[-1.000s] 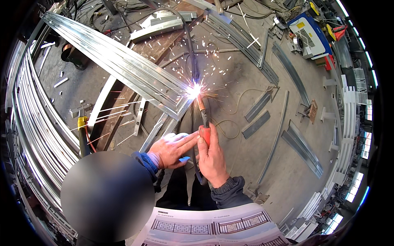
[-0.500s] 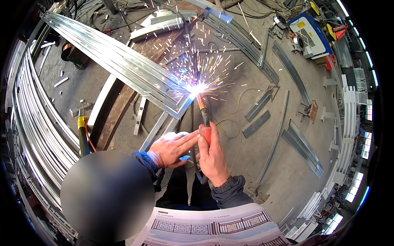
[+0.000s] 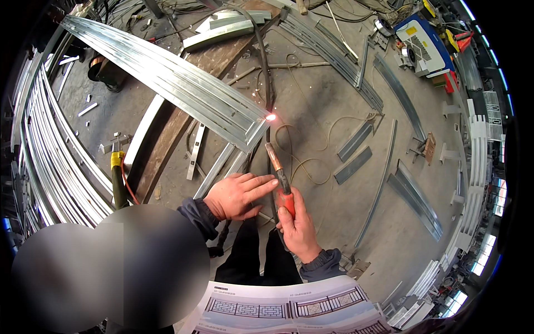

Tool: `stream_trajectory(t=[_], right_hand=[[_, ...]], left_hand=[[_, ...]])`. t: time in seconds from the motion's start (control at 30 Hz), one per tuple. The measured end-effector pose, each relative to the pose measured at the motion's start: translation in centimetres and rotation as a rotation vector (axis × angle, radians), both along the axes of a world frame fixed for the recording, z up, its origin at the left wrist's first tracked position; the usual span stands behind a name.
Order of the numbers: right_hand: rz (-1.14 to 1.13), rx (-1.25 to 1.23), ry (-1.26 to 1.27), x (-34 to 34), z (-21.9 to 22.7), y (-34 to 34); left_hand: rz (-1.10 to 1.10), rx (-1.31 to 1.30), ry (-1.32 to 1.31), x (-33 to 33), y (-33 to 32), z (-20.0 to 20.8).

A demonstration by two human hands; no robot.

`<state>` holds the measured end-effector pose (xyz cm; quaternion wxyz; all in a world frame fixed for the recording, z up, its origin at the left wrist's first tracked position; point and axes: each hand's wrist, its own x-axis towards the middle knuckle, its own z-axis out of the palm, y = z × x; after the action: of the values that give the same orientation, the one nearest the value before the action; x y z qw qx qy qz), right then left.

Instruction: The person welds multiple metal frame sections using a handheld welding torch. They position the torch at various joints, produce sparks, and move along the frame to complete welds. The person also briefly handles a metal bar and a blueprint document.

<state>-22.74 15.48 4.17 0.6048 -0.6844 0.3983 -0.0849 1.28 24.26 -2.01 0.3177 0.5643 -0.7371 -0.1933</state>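
The red-handled welding torch (image 3: 282, 179) is at the centre of the frame, its lower handle hidden inside the closed grip of the right hand (image 3: 300, 231). The left hand (image 3: 236, 196), loosely open, points its fingers at the torch neck; touch cannot be told. Above, a glowing spot (image 3: 271, 117) obscures a corner of the silvery metal bars (image 3: 167, 75). Blurred discs (image 3: 150, 267) cover the lower left. Grey floor (image 3: 328, 222) spreads around; bright windows (image 3: 484, 253) bend along the right rim.
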Motion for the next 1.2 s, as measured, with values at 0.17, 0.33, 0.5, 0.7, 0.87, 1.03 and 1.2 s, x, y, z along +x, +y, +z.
stream_trajectory(t=[0.17,0.33,0.5,0.7,0.87,1.03,1.2], right_hand=[[0.057,-0.067,0.001,-1.8,-0.9,1.9],[0.134,-0.05,0.054,-2.3,0.4,1.8],[0.184,-0.165,0.007,-1.7,-0.6,2.8],[0.135,-0.075,-0.059,-1.6,-3.0,2.5],[0.105,-0.063,-0.094,-1.7,-4.6,3.0],[0.066,-0.035,-0.133,-1.7,-5.7,3.3],[0.083,-0.206,-0.165,-1.7,-6.4,2.9]], left_hand=[[-0.041,0.006,-0.075,-0.3,1.0,0.5],[0.003,0.118,-0.115,-1.0,3.5,1.2],[0.091,0.07,-0.118,-1.3,4.5,-0.2],[0.093,0.089,-0.183,-1.8,3.9,-0.2],[0.097,0.095,-0.22,-1.9,4.0,0.1],[0.103,0.123,-0.231,-2.2,3.7,0.4],[0.109,0.118,-0.235,-2.3,3.7,-0.4]])
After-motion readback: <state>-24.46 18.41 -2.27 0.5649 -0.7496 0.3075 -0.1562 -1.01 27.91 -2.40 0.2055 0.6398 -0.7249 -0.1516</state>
